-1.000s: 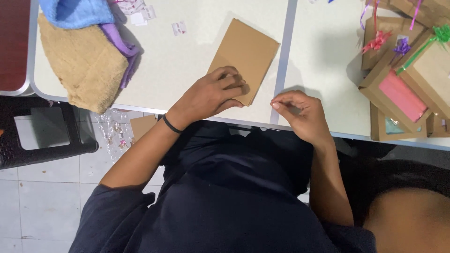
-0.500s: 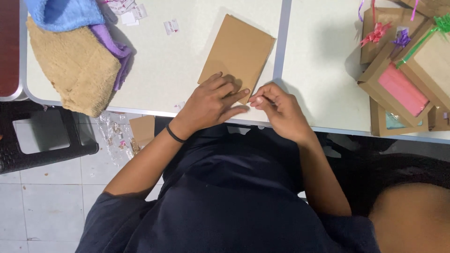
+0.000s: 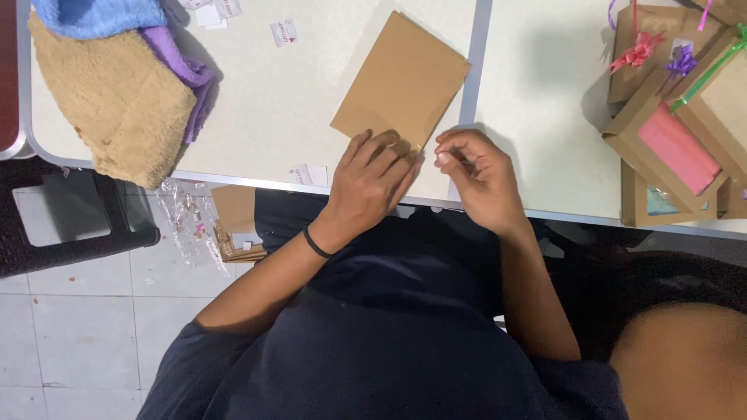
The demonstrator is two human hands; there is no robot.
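A flat brown cardboard sheet (image 3: pixel 405 82) lies at an angle on the white table (image 3: pixel 264 101). My left hand (image 3: pixel 373 183), with a black band at the wrist, rests palm down on the sheet's near corner and holds it to the table. My right hand (image 3: pixel 476 175) is just to the right of that corner, with its fingers curled and its thumb and forefinger pinched together. The fingertips of both hands almost meet. I cannot make out anything between the pinched fingers.
A beige fluffy cloth (image 3: pixel 117 101) with blue and purple cloths lies at the table's left. Brown gift boxes (image 3: pixel 669 132) with ribbons and a pink insert stand at the right. Small white labels (image 3: pixel 284 31) are scattered at the back. A black chair (image 3: pixel 62 225) and cardboard scraps (image 3: pixel 233 225) are below the table edge.
My right hand has moved left to the sheet's near corner. My left hand has shifted a little along the sheet, so the two hands are now close together.
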